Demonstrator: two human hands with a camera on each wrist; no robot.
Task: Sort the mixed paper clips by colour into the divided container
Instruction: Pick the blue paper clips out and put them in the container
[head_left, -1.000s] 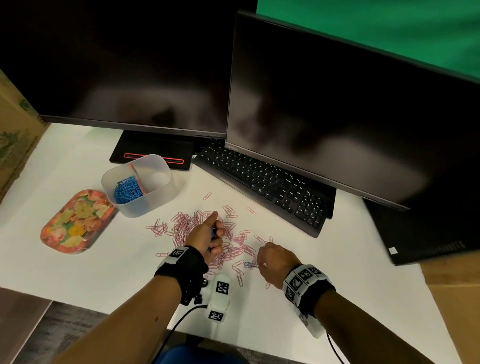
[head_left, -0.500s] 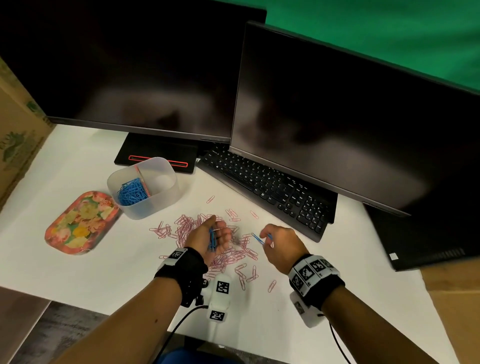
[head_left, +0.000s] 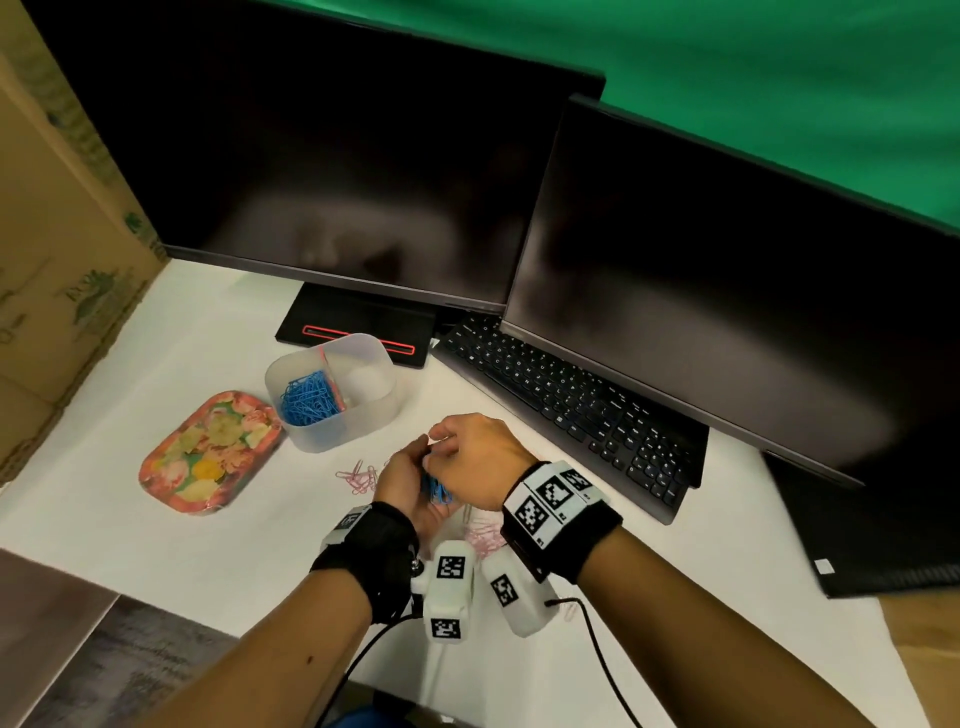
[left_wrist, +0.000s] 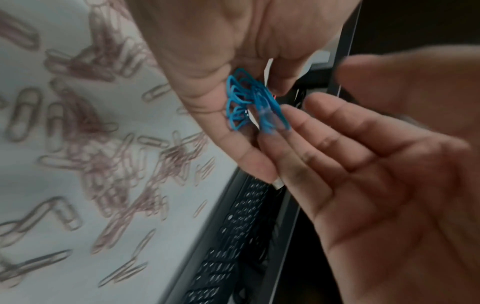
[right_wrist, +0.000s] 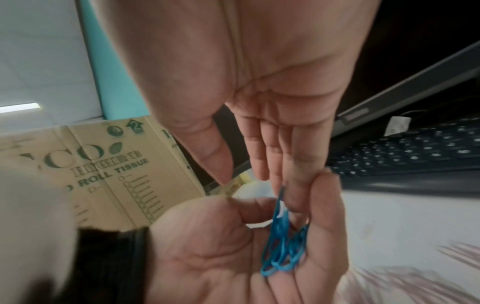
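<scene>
The table (head_left: 130, 525) is covered by a matt white sheet that looks like paper. The container (head_left: 358, 428) is frosted, see-through plastic. The blue paper clips (left_wrist: 249, 102) have a smooth, slightly shiny coating, and the pink paper clips (head_left: 358, 475) look the same. The flowered tray (head_left: 208, 452) is glossy. The box (head_left: 57, 270) is matt brown cardboard. The keyboard (head_left: 571, 410) is matt black plastic, and the monitor (head_left: 337, 182) screen is dark with a dull sheen. Black cloth wristbands (head_left: 376, 551) carry smooth white plastic housings (head_left: 449, 587). The backdrop (head_left: 779, 78) is green cloth.

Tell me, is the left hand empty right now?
No, a bunch of blue paper clips lies in the upturned left hand.
</scene>
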